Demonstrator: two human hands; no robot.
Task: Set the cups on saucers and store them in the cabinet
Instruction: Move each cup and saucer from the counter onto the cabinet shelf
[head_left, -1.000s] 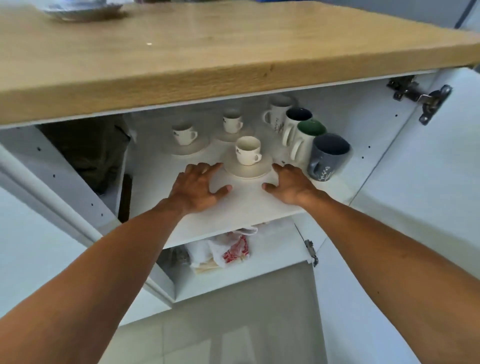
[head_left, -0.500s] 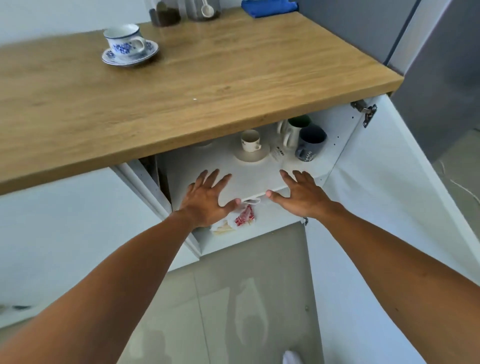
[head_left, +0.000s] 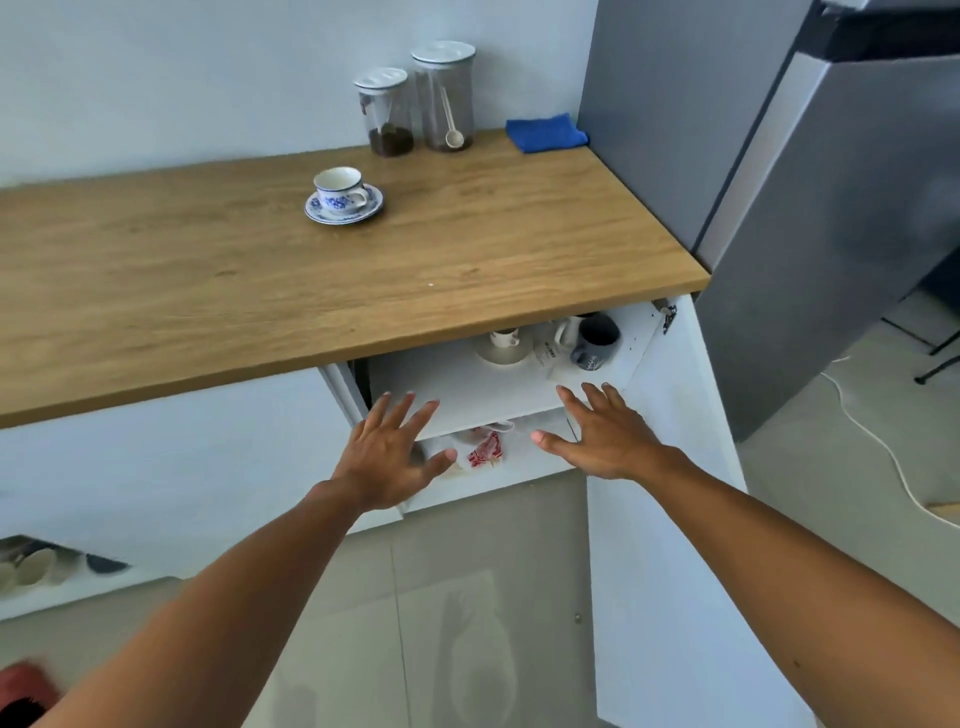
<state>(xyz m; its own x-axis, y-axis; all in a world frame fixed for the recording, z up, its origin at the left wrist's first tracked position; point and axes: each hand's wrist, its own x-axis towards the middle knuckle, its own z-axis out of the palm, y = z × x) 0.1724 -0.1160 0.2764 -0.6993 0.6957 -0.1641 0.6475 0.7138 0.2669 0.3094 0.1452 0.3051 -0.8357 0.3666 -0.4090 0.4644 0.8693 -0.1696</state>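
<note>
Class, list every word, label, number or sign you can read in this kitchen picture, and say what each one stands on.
No text here is clear enough to quote.
Grey mug: white lettering low on its side, too blurred to read.
White card beside it: dark print, too small to read.
Red-and-white packet lower down: markings unreadable.

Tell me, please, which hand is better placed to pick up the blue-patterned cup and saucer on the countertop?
Probably left: the left hand, open and empty, is nearer the cup and saucer; the right hand is farther right.
</note>
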